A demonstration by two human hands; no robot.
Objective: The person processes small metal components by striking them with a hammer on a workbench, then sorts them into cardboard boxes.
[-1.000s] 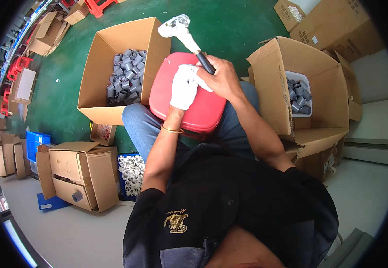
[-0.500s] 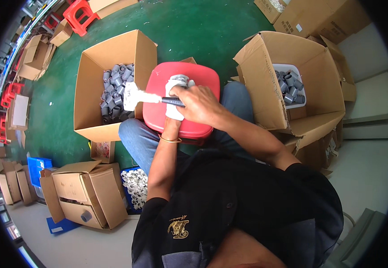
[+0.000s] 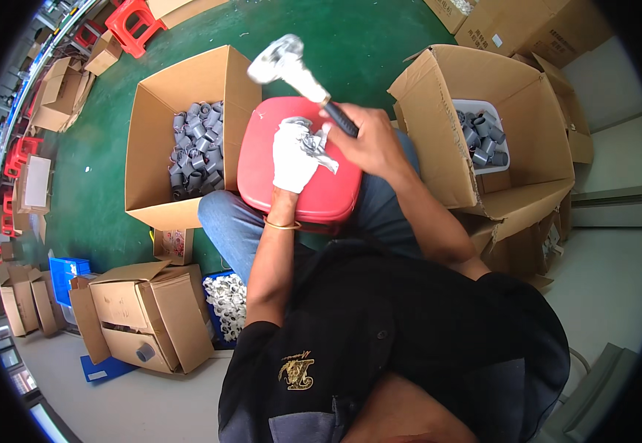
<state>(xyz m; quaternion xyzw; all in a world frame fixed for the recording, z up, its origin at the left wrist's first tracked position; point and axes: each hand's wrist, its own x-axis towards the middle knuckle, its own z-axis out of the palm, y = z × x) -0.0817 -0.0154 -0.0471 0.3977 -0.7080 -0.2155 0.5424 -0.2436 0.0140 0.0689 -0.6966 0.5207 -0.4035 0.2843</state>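
Looks midway — gripping white-headed, black-handled hammer [image 3: 307, 84] in right hand [image 3: 371, 144] over red square stool [image 3: 258, 170], resting white-gloved left hand [image 3: 293, 159] there — can't tell its grasp, nor done from undone among boxed grey plastic cylinders [image 3: 197, 144].

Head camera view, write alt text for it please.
The right hand grips a white-headed, hammer-like tool; the white-gloved left hand rests on a red stool. Cardboard boxes holding gray tubular pieces stand on either side.
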